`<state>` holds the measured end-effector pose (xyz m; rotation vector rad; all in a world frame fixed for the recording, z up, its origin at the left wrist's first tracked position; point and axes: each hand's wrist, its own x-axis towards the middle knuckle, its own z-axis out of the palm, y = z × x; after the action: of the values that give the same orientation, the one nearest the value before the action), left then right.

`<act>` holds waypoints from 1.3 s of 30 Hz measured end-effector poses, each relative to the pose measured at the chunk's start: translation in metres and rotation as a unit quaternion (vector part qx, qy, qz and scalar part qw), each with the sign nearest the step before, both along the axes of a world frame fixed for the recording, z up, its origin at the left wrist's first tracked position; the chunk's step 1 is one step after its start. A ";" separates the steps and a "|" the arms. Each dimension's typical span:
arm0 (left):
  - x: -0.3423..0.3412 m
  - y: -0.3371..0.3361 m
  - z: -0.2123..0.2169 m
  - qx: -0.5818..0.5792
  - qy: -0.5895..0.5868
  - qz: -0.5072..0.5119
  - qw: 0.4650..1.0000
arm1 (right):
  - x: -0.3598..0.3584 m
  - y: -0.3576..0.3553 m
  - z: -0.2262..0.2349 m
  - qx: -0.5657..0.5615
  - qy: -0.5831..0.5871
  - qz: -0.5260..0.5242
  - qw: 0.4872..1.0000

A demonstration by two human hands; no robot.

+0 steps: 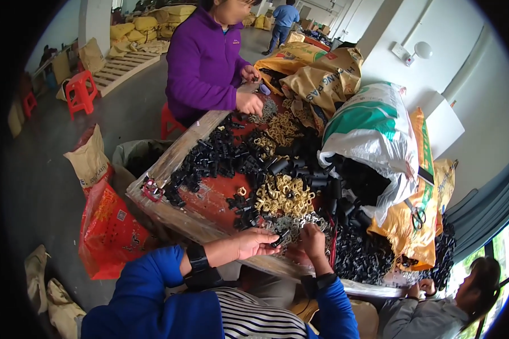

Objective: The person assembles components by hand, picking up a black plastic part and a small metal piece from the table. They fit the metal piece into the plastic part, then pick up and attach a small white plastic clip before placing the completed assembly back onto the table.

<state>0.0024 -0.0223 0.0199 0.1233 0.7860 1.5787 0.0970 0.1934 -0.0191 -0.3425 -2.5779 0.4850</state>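
Close to the table's near edge, my left hand [253, 243] pinches a small black plastic part [280, 236] between thumb and fingers. My right hand [313, 240] is beside it with closed fingertips at a heap of small silver metal pieces [322, 225]; what they grip, if anything, is too small to make out. Just beyond both hands is a pile of gold-coloured ring-like metal pieces [283, 195]. Loose black plastic parts [244, 212] lie left of that pile, and more black parts [218, 155] spread farther back.
A wooden rim [169, 212] edges the red tabletop [212, 195]. A white and green sack [373, 124] with black parts lies at the right, near yellow sacks. A co-worker in purple [201, 62] handles pieces across the table; another in grey [430, 313] works at right. A red bag [110, 226] stands left.
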 end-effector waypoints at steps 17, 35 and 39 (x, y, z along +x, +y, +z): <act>-0.006 0.015 -0.001 -0.033 0.001 0.003 0.999 | -0.002 0.002 0.014 -0.188 0.032 -0.042 0.981; -0.003 0.027 -0.002 -0.033 0.011 0.038 0.999 | 0.007 -0.044 0.054 -0.520 -0.080 0.161 0.835; 0.000 0.020 0.008 -0.010 0.001 0.025 1.000 | 0.009 -0.046 0.065 -0.538 -0.072 0.186 0.819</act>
<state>0.0020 -0.0021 0.0279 0.0904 0.8115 1.6180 0.1061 0.1471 0.0457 -0.2228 -2.2133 2.1248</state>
